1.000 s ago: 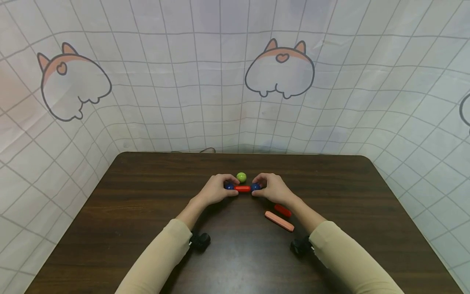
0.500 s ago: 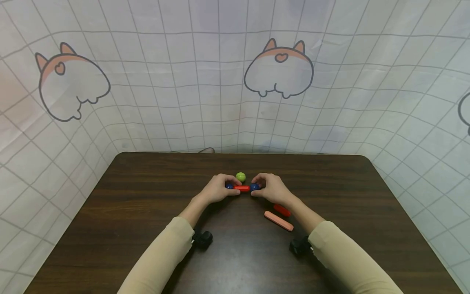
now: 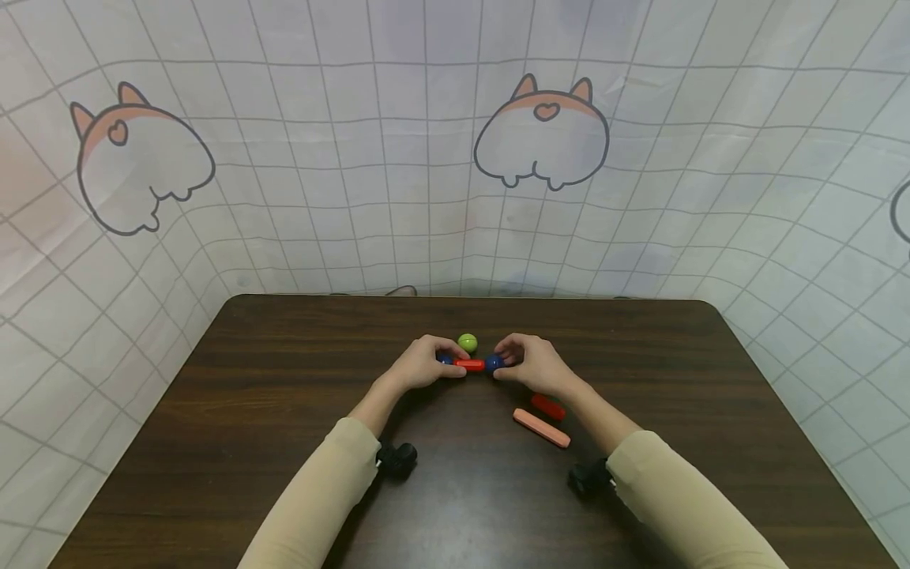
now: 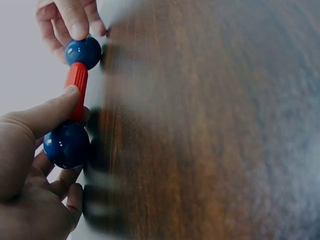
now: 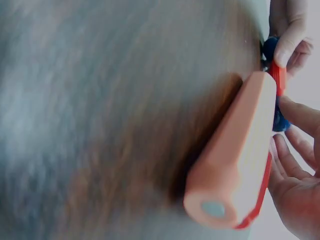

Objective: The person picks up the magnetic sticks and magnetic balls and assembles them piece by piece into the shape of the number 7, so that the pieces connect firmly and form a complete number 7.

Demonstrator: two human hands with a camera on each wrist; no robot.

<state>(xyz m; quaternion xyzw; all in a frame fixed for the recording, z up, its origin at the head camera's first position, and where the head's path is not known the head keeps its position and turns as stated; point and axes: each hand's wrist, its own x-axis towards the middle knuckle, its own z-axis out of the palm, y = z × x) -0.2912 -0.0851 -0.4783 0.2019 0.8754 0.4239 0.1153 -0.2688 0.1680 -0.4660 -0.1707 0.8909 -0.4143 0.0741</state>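
Observation:
A ridged red rod (image 3: 469,365) lies between two glossy blue balls, making a dumbbell shape on the table. My left hand (image 3: 421,363) pinches the rod between thumb and fingers, around the left blue ball (image 4: 67,145). My right hand (image 3: 536,365) is at the right blue ball (image 3: 494,363); its thumb touches the ball and the fingers curve beside it. In the left wrist view, a digit of the right hand (image 4: 70,20) meets the end of that far ball (image 4: 83,52).
A green ball (image 3: 467,343) sits just behind the rod. Nearer me lie a peach rod (image 3: 541,427) with a grey round inset in its end and a second red rod (image 3: 548,407), close to my right forearm. A gridded cloth (image 3: 441,190) hangs behind the dark wooden table (image 3: 249,411).
My right hand has shifted slightly right, its fingertips farther back on the ball. My left thumb and fingers have slid slightly right along the rod. The loose pieces look unmoved.

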